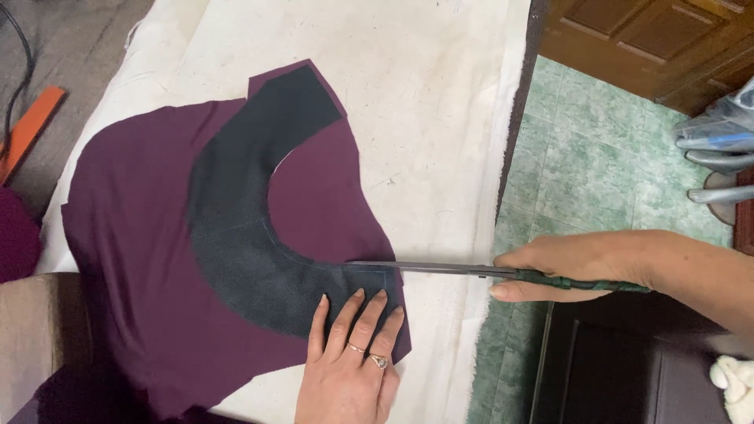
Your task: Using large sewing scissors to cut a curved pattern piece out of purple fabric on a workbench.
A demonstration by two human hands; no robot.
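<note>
Head view, scissors [440,269] over maroon cloth [141,259], cream sheet [424,118] beneath, green tiles [597,165] beside

Head view, single: worn on my head, looking steeply down over my own arms, close enough that my left hand [352,363] is cut off by the bottom edge. Ahead of that hand: cloth [196,235]. My right hand [577,267] enters from the right edge, scissors [440,268] pointing left. Beyond it: floor [597,149].

Matt purple cloth [149,235], dull metal scissors [440,269] (handles wrapped green).
</note>
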